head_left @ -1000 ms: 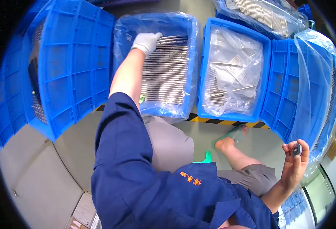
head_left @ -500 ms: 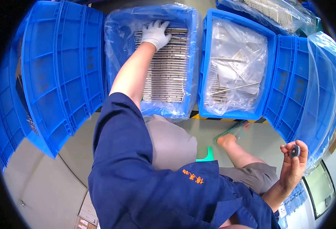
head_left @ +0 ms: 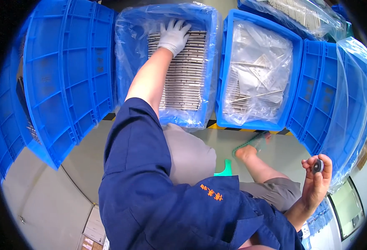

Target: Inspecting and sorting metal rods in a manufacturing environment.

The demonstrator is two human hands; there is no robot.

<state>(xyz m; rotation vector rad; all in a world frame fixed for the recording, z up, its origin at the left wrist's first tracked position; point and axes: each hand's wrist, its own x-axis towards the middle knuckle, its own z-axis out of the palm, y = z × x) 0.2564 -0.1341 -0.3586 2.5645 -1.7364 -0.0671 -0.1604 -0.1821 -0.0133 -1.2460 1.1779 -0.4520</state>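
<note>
My left hand [head_left: 173,38], in a white glove, lies over the far end of a row of slim metal rods [head_left: 183,79], its fingers spread and touching them. The rods lie side by side in a blue plastic crate [head_left: 212,50] lined with clear film. Out at the right, my bare right hand [head_left: 315,183] is raised and pinches a small dark ring with a hole in the middle [head_left: 317,166] between thumb and fingers. Part of the rods is hidden under my left hand and forearm.
A second blue crate [head_left: 224,89] on the right holds film-covered rods and a few loose ones. Tall blue crates [head_left: 46,71] stand at the left, and another [head_left: 312,91] at the right under clear film. A green stool edge [head_left: 227,168] shows by my legs.
My left hand has shifted slightly right over the rods, its fingers spreading more. My right hand has moved a little left and down with the ring.
</note>
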